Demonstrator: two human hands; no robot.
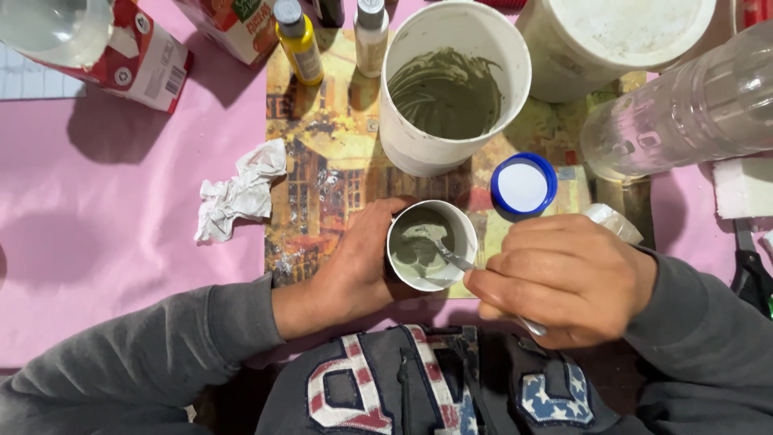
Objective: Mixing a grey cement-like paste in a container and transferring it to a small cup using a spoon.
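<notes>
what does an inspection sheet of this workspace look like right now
surface: pink cloth with a painted mat on it
job's things: small white cup of grey-green paste, metal spoon in it
clutter: big white bucket, blue lid, crumpled tissue, yellow bottle, clear plastic bottle, red carton
hands: left hand grips the cup; right hand holds the spoon
cables: nothing seen
surroundings: scissors at right edge
</notes>
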